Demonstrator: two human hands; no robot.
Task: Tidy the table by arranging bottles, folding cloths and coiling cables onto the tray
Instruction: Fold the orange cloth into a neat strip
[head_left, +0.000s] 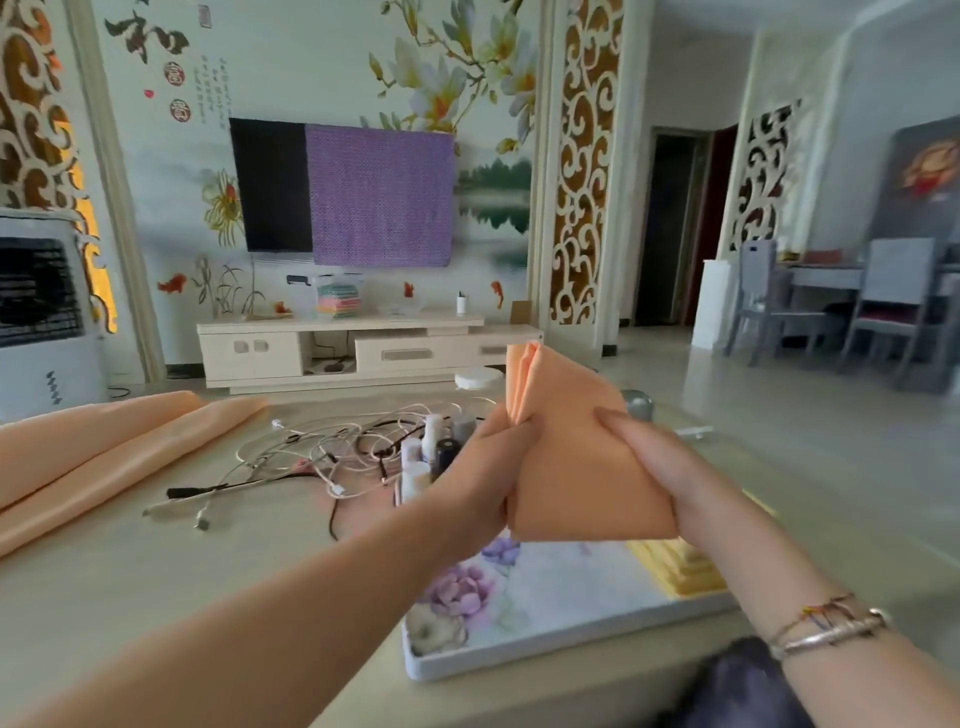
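Folding is the step in hand: both hands grasp a peach-orange satin cloth (576, 467), already doubled into a thick wedge and lifted clear above the white floral-printed rectangular tray (545, 618). The left hand (488, 467) clamps its left edge, the right hand (644, 457) pinches the opposite edge. To do it well, I judge the edges should be matched before the next fold, then the bundle laid flat on the tray. Beyond the tray, touching its far end, stand small white and dark bottles (431, 452); left of the tray lies a tangle of white and black cables (322, 452), and further left another peach cloth (104, 452) lies unfolded
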